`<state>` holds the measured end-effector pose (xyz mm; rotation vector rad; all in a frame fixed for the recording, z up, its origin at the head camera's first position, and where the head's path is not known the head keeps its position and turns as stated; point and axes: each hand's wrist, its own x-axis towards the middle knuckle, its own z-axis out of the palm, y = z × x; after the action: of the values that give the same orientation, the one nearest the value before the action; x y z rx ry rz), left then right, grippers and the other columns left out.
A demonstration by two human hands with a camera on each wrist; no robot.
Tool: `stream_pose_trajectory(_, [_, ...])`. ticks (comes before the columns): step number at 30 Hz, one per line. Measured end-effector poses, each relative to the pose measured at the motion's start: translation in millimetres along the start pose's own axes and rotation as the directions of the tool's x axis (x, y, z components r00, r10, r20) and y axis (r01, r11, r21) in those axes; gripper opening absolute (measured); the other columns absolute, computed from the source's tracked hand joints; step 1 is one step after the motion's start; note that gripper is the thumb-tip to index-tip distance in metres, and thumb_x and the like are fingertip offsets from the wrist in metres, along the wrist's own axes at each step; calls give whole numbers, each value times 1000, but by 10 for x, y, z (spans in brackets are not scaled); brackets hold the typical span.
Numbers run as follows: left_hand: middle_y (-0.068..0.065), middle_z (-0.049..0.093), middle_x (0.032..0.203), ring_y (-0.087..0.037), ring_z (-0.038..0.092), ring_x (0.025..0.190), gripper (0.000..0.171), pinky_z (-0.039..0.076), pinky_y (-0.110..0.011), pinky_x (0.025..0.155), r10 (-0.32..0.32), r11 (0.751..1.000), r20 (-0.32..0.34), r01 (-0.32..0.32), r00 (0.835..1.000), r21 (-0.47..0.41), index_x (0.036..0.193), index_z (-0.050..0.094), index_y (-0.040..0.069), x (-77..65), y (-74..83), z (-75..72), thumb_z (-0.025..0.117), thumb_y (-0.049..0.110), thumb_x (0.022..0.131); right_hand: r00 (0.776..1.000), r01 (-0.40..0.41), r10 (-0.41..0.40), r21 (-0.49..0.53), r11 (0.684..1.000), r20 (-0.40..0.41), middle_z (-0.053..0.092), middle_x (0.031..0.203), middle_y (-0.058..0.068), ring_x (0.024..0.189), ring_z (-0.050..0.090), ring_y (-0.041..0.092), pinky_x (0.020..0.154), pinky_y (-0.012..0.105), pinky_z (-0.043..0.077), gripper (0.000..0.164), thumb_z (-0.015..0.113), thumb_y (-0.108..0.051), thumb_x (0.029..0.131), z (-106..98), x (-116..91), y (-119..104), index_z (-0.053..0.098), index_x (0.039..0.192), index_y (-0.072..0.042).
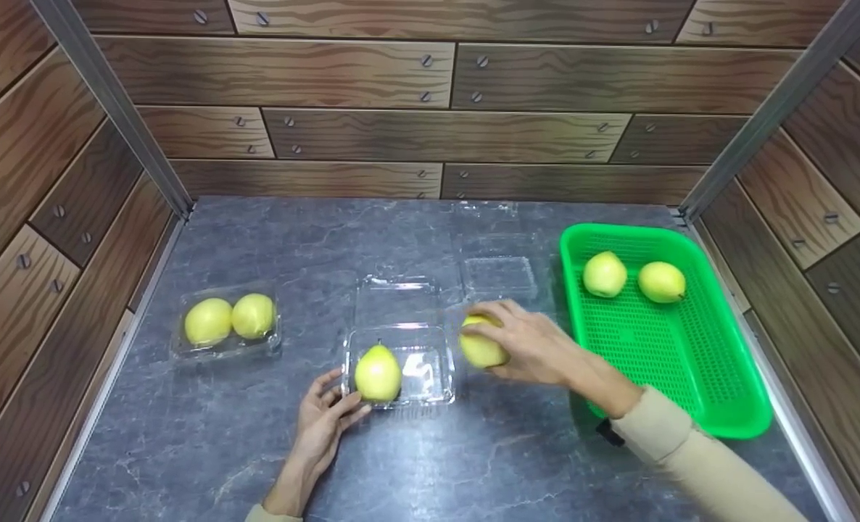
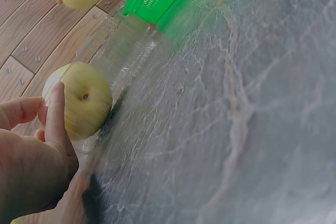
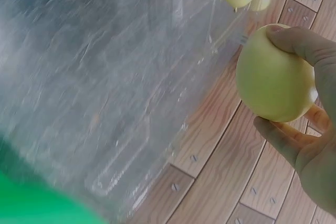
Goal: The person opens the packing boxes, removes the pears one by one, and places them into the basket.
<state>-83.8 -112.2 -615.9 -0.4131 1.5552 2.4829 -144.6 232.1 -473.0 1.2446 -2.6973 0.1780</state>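
Observation:
My right hand (image 1: pixel 535 344) grips a yellow-green pear (image 1: pixel 482 346) between thumb and fingers, just right of an open clear plastic clamshell box (image 1: pixel 430 330). In the right wrist view the held pear (image 3: pixel 275 74) is off the table, thumb on one side and fingertips on the other. Inside the box, on its left side, another pear (image 1: pixel 378 375) sits with its stem toward the back. My left hand (image 1: pixel 321 420) rests at the box's front left corner, fingers fairly straight. Seen from the left wrist, those fingers (image 2: pixel 55 114) lie against the clear wall beside the boxed pear (image 2: pixel 81 100).
To the right stands a green plastic basket (image 1: pixel 626 335) with two pears (image 1: pixel 604 274) at its back end. A clear box with two pears (image 1: pixel 209 322) lies at the left. Another clear box (image 1: pixel 501 277) stands open behind my right hand. Wood-patterned walls (image 1: pixel 372 134) enclose the table.

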Motion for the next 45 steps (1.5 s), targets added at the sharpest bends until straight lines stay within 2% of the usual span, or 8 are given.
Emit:
stream_pose_trajectory(16, [-2,57,97,-9,70,79,62,71,-31,84,17,1000,10,-17,1000,-24,147,35,-4,-4,-11,-7,65,-13,93,998,-29,26,-42,999,-58,60,142,11,122,64,35,69,40,69,70,97,-32,71,-260,-362,419,65,133,-22])
stream_pose_trajectory(20, [-3,57,98,-9,69,79,61,71,-31,84,20,999,16,-20,1000,-26,145,36,-4,1,-9,-10,64,-13,93,996,-51,46,-58,997,-82,60,142,12,121,65,37,72,44,70,72,98,-31,71,-301,-440,560,65,134,-21])
stream_pose_trajectory(25, [-3,55,99,-9,69,79,62,70,-31,86,17,1000,22,-17,1000,-21,147,34,-5,-3,3,-14,64,-12,94,992,-39,30,-69,997,-124,62,139,15,121,65,40,81,49,68,72,98,-27,69,-342,-548,715,65,132,-17])
stream_pose_trajectory(33, [-5,58,103,-10,69,80,65,70,-31,85,11,1000,8,-11,1000,-11,149,33,-6,-3,13,-8,65,-12,93,989,-108,98,-97,989,-108,62,140,17,116,67,43,67,46,67,73,99,-24,69,-408,-713,936,64,133,-17])
stream_pose_trajectory(39, [-5,58,103,-10,70,79,65,70,-31,86,14,1000,19,-13,1000,-8,149,33,-6,-6,4,-9,65,-11,94,984,-146,135,-96,985,-113,61,137,19,114,66,45,65,48,66,73,100,-23,67,-426,-839,1099,65,131,-15])
stream_pose_trajectory(45, [-5,57,101,-11,71,80,64,71,-31,85,19,1000,11,-19,1000,-4,149,33,-6,-10,-8,-13,65,-11,94,978,-193,183,-101,976,-101,60,137,21,113,65,47,62,51,64,72,99,-23,70,-412,-994,1271,65,132,-14])
